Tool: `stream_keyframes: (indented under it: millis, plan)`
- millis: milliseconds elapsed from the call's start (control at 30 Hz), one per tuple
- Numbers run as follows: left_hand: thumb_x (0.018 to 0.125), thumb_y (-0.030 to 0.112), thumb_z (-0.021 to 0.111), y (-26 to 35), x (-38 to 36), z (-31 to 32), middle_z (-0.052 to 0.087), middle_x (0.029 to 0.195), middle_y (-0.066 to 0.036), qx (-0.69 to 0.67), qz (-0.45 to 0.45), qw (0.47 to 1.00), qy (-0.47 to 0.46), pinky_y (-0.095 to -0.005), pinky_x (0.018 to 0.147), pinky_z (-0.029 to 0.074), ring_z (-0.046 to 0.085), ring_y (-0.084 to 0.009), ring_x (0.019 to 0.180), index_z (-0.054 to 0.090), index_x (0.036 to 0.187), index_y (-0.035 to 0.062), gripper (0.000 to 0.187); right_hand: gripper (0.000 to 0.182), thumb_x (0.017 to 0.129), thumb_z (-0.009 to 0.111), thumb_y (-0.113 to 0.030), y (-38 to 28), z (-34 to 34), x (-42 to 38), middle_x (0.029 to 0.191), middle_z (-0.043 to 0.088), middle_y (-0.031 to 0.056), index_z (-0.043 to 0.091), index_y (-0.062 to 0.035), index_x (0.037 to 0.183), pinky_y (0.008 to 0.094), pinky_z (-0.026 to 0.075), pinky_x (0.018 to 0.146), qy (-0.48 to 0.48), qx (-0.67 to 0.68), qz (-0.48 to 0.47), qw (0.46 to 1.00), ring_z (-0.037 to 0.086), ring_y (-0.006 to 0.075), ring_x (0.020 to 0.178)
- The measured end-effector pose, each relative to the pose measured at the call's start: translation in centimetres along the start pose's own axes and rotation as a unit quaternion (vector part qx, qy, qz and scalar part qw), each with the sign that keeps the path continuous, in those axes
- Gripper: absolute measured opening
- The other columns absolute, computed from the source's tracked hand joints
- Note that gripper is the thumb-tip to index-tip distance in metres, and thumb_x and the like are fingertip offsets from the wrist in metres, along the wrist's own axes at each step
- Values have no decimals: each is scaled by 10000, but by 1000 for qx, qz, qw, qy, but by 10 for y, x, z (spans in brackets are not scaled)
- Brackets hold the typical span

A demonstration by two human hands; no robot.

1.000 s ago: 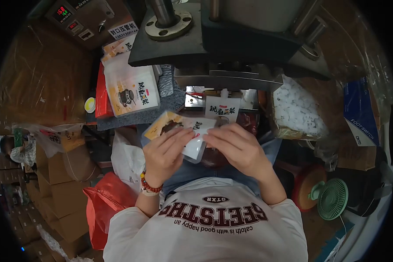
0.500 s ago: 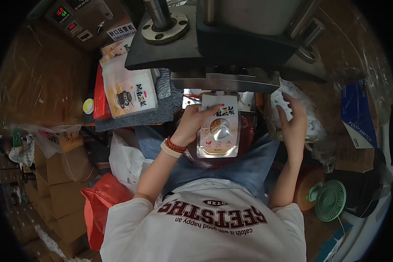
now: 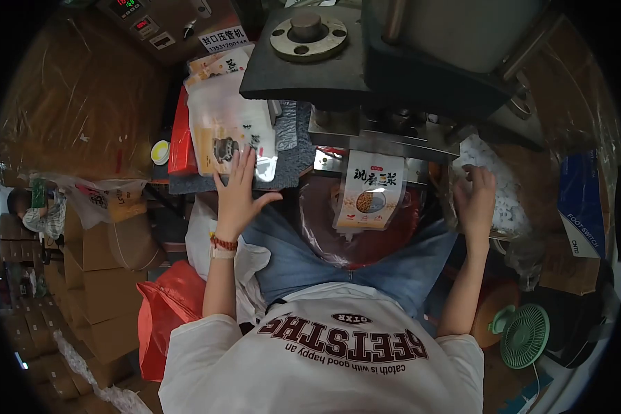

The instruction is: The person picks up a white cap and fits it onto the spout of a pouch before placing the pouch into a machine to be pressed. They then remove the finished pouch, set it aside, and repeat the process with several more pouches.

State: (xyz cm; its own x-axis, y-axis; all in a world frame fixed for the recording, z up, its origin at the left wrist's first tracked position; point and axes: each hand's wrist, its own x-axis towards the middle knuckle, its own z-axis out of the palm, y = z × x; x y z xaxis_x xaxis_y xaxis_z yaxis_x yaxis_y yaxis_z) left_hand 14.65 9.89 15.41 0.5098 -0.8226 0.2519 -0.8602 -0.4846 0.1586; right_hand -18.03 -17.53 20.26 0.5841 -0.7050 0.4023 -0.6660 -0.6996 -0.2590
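Note:
My left hand (image 3: 239,193) lies with spread fingers at the lower edge of a stack of printed pouches (image 3: 231,131) on a grey cloth (image 3: 293,162). Its fingertips overlap the top pouch. One pouch (image 3: 370,193) hangs by its upper end at the metal jaws of a press machine (image 3: 393,131), above a dark red round seat, and neither hand touches it. My right hand (image 3: 475,200) is over the near edge of a clear bag of small white parts (image 3: 504,193). Its fingers are bent, and whether they hold a part is hidden.
A control box (image 3: 165,21) with lit displays stands at the upper left. Near it are a red box (image 3: 181,138) and a small yellow-topped jar (image 3: 160,152). A blue box (image 3: 578,193) and a green fan (image 3: 524,336) are on the right. A person (image 3: 38,214) is at the far left.
My left hand has let go of the pouch at the machine and moved left to the stack. My right hand has lowered to the bag of white parts. The view has shifted slightly.

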Motion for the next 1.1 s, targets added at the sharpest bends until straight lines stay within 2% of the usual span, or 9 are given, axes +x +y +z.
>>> stream_keyframes:
  millis: [133, 200, 333, 533, 667, 767, 833, 933, 1100]
  plan:
    - [728, -1, 644, -1, -30, -12, 638, 1176, -95, -139, 8, 990, 18, -387, 953, 438, 593, -259, 1123, 626, 1181, 96, 464, 161, 832, 618, -16, -11, -11, -2, 925, 627, 120, 575, 16, 984, 316, 474, 783, 70, 152, 59, 984, 590, 267, 863]
    - [702, -75, 594, 23, -27, -22, 716, 951, -83, -270, -45, 958, 86, -308, 785, 535, 685, -256, 934, 717, 978, 81, 340, 148, 834, 636, 10, -43, -27, -11, 932, 637, 80, 565, 11, 964, 249, 469, 789, 53, 487, 125, 863, 609, 158, 856]
    - [647, -77, 577, 71, -19, -41, 713, 974, -77, -296, 49, 946, 124, -331, 818, 531, 674, -257, 972, 701, 954, 47, 353, 248, 793, 678, 46, -108, -27, -32, 935, 637, 51, 581, 11, 1019, 224, 476, 758, -108, 670, 15, 734, 597, 102, 825]
    - [614, -62, 606, 101, -16, -71, 704, 1009, -53, -196, 195, 953, 121, -317, 757, 545, 678, -232, 941, 696, 999, 80, 420, 297, 764, 709, -11, -126, -21, -24, 878, 586, 130, 653, 4, 1055, 334, 483, 673, -70, 368, -254, 892, 574, 275, 780]
    - [698, -28, 641, 111, -15, -59, 702, 989, -75, -283, 202, 937, 35, -287, 667, 543, 690, -240, 806, 692, 1015, 58, 333, 373, 800, 692, -83, -115, -40, -20, 960, 564, 114, 589, -18, 1153, 362, 483, 755, -108, 282, -279, 911, 553, 292, 891]
    - [847, 73, 655, 128, -9, -18, 716, 911, -91, -426, 114, 895, -67, -264, 610, 528, 690, -205, 697, 693, 1004, -4, 179, 489, 798, 717, -113, -101, -30, -17, 991, 559, 124, 537, -41, 1247, 332, 478, 727, -60, 357, -137, 922, 557, 255, 872]
    - [893, 145, 658, 136, 0, 11, 719, 884, -83, -619, -113, 746, -218, -244, 629, 522, 678, -127, 729, 695, 987, -37, 208, 432, 809, 711, -96, -82, -40, -15, 959, 575, 111, 561, -35, 1209, 299, 468, 685, -2, 341, -31, 940, 560, 210, 798]
    - [916, 142, 640, 143, 28, 16, 707, 903, -92, -740, -186, 605, -226, -249, 645, 543, 674, -117, 755, 677, 988, -55, 213, 297, 843, 645, -37, -47, -49, -7, 845, 585, 82, 597, -17, 1136, 275, 453, 649, 76, 273, 85, 955, 536, 179, 691]
    - [896, 177, 664, 147, 52, 18, 702, 904, -112, -789, -211, 532, -222, -252, 674, 537, 672, -128, 766, 668, 959, -64, 250, 257, 843, 606, -76, -4, 7, 0, 979, 639, 168, 614, 16, 1083, 429, 472, 815, -39, 1, 36, 999, 565, 363, 955]
